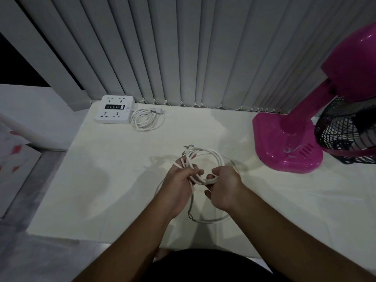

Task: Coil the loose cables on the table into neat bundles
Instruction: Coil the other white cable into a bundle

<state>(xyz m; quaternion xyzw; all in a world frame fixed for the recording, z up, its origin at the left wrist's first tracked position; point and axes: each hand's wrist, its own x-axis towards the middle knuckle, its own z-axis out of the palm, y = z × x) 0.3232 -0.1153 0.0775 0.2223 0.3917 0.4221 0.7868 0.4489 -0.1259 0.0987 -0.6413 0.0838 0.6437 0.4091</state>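
The white cable (200,181) is held up just above the tabletop (114,180), in the near middle of the scene, gathered into several loops that bulge toward the far side and right. The left hand (179,180) has its fingers curled round the bunched strands, with short cable ends poking out beyond them. Just to its right, nearly touching it, the right hand (223,184) is curled round the same bunch and grips the bottom of the loops. What matters next is the loose tail (215,220): it drops from the bunch toward the near edge and curves rightward on the tabletop, under the right wrist. That puts it nearer the right hand, which looks better placed to draw it up into another loop.
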